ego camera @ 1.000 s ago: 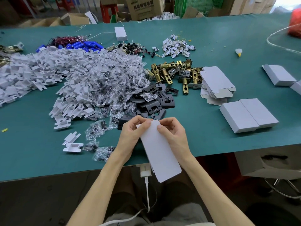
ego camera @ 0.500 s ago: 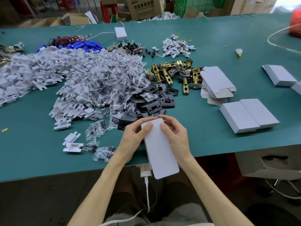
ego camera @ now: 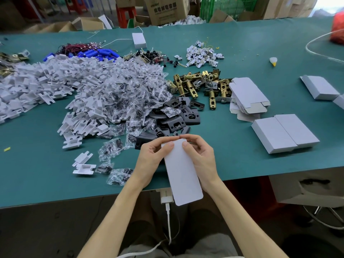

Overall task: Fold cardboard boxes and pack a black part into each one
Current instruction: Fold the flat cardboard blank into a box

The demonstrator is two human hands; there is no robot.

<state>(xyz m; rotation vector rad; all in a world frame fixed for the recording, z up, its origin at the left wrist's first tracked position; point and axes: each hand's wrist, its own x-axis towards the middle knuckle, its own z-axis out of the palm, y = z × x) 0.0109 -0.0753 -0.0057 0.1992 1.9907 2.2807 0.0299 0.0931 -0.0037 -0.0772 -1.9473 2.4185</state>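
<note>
A long white cardboard box (ego camera: 183,175) is held over the table's front edge, its near end hanging past the edge. My left hand (ego camera: 151,161) grips its far left side and my right hand (ego camera: 200,157) grips its far right side, thumbs on top, fingertips meeting over the far end. Just beyond my hands lies a heap of black parts (ego camera: 178,116). A stack of flat unfolded white boxes (ego camera: 247,94) lies to the right of the brass pieces. Two folded white boxes (ego camera: 284,133) lie side by side at the right.
The green table (ego camera: 242,159) carries a big pile of white plastic inserts (ego camera: 55,90), small clear bags (ego camera: 130,94), brass latches (ego camera: 201,84), blue parts and wires at the back. Another folded box (ego camera: 320,87) lies far right. A white charger cable (ego camera: 168,216) hangs below the edge.
The box has shifted slightly away from me and straightened. My fingertips have closed together over its far end, and both thumbs now press on its top face.
</note>
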